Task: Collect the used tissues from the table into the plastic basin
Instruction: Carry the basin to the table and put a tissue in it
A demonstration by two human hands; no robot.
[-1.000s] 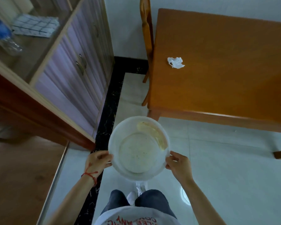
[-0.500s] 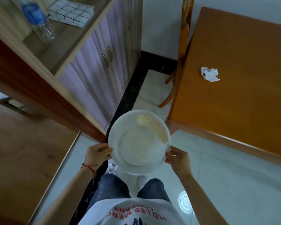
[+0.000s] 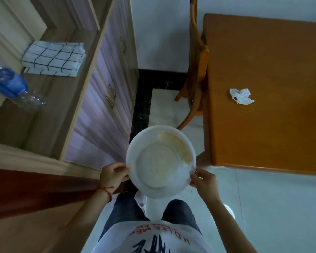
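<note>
Gripping the round white plastic basin [image 3: 161, 159] by its rim, the left hand [image 3: 112, 175] and right hand [image 3: 204, 181] could tip it; the crumpled white tissue [image 3: 242, 96] lies apart on the orange wooden table [image 3: 272, 134].

Domestic interior, dining area of a home. Indicators: a wooden dining table [image 3: 266, 92] ahead and to the right of the right hand [image 3: 203, 181], with a wooden chair [image 3: 197, 73] pushed against its edge; a built-in sideboard [image 3: 106, 92] to the left of the left hand [image 3: 112, 177], carrying a folded checked cloth [image 3: 53, 60] and a water bottle [image 3: 11, 86]; tiled floor [image 3: 272, 207] below.
</note>
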